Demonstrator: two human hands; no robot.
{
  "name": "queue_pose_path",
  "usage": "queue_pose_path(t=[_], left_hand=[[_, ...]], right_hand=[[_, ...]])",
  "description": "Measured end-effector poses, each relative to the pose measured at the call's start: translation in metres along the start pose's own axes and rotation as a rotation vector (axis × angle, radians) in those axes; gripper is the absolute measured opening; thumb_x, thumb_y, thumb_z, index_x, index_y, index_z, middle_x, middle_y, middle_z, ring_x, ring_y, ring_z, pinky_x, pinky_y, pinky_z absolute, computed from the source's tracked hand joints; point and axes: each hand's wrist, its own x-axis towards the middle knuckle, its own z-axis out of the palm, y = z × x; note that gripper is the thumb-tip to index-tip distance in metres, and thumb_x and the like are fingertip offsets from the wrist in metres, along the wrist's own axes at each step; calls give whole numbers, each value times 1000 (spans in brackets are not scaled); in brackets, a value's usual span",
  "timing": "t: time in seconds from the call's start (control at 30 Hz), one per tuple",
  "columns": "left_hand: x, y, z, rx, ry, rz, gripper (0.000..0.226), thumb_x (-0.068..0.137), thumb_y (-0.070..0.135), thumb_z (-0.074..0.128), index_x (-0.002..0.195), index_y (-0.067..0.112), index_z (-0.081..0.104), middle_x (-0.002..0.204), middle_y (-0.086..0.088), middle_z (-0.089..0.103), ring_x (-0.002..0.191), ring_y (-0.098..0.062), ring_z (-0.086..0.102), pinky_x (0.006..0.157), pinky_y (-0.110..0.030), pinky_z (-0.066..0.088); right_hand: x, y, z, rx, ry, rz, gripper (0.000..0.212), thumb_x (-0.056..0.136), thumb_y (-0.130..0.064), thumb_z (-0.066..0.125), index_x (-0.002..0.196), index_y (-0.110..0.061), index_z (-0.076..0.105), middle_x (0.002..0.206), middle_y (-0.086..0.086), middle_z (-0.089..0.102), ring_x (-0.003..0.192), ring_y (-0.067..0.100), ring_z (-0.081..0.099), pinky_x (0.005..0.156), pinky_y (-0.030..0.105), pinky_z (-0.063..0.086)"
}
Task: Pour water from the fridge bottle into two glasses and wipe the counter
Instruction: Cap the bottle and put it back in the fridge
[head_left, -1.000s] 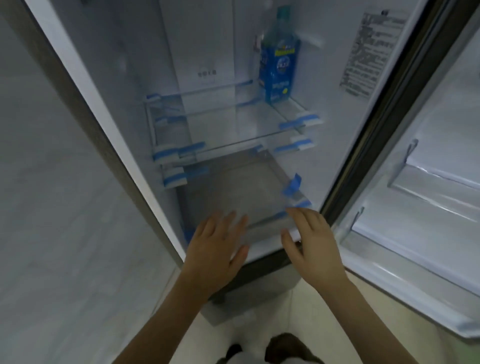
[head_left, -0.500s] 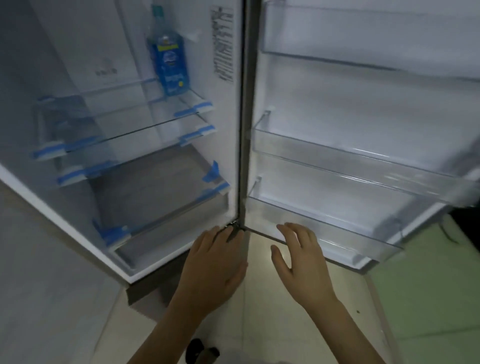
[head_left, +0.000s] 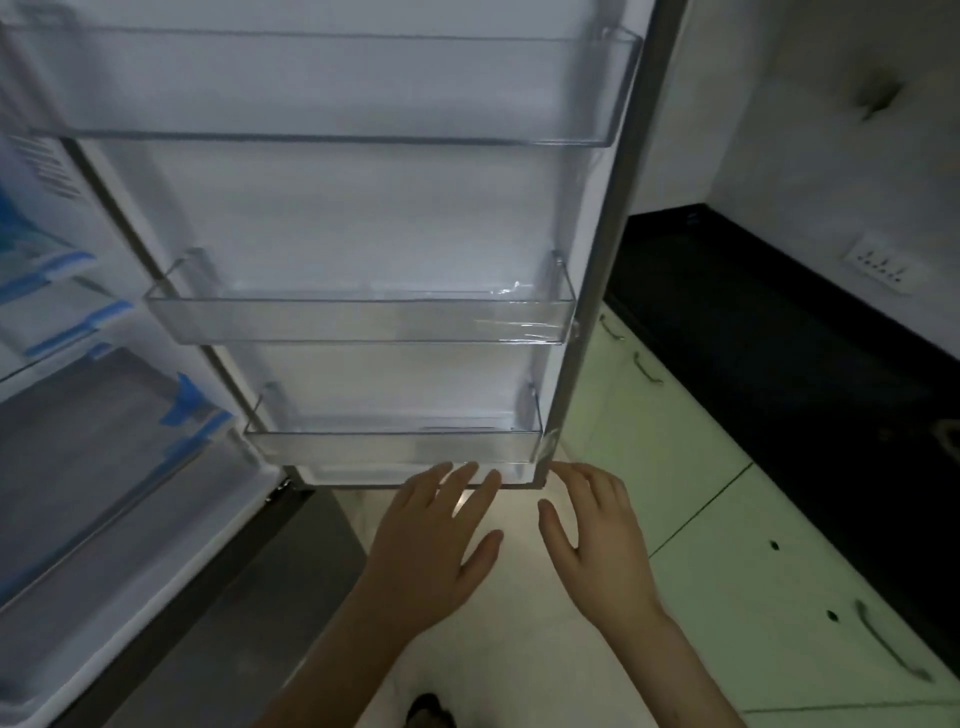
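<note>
View from the head camera, looking down at an open fridge door (head_left: 363, 208) and the floor (head_left: 519, 649) below it. The left hand (head_left: 434, 551) and right hand (head_left: 597, 545) are held side by side, palms down, in front of the door's lower edge. Both are spread wide with fingers straight or only slightly bent, and neither holds anything. The left fingertips (head_left: 467, 470) overlap the bottom rim of the door in the view; whether they touch it cannot be told.

The door's inner face is smooth white plastic carrying three clear, glossy, rectangular bins: an upper bin (head_left: 337, 88), a middle bin (head_left: 363, 319) and a lower bin (head_left: 395, 444), each with rounded corners. At the left, the fridge interior (head_left: 78, 415) shows glass shelves trimmed with blue tape (head_left: 192, 400). The water bottle is not within the frame.

At the right, a dark, matte black counter (head_left: 779, 364) runs above pale green cabinet fronts (head_left: 727, 519) fitted with curved metal handles (head_left: 883, 644). A white switch plate (head_left: 880, 262) sits on the wall above the counter.
</note>
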Motion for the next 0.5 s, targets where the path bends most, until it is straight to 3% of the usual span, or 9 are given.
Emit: queue_pose_path(t=[0.1,0.2,0.3,0.43,0.5], left_hand=[[32,3,-5,-8,94,109,47,93,41,45,132,16,53,132,-10,58,119,-30,55,100,-43,44],[73,1,-22,22,218,198,49,92,39,48,134,15,54,137,-10,55,126,-30,50,108,-42,36],[120,-2,-41,58,333,232,50,92,39,49,134,12,54,139,-11,53,129,-30,48,112,-42,29],[162,-7,-45,156,274,167,57,92,45,42,137,12,50,143,-14,48,132,-33,44,114,-49,22],[172,-8,-40,177,215,130,60,92,46,37,138,10,49,142,-15,49,131,-34,45,111,-53,28]], right_hand=[[22,6,-11,171,92,76,35,96,-36,44,126,-23,57,111,-15,52,106,2,47,93,3,29],[68,11,-17,386,183,242,29,100,-28,50,128,-22,56,120,-11,56,109,-2,53,89,8,38],[127,18,-27,532,236,378,34,102,-26,44,135,-20,51,129,-3,55,110,3,53,85,3,38],[191,21,-38,646,278,418,41,106,-29,31,146,-23,40,143,-3,47,128,10,45,111,31,35],[211,16,-37,702,234,434,43,107,-32,25,147,-26,37,144,-6,46,125,7,46,114,37,32]])
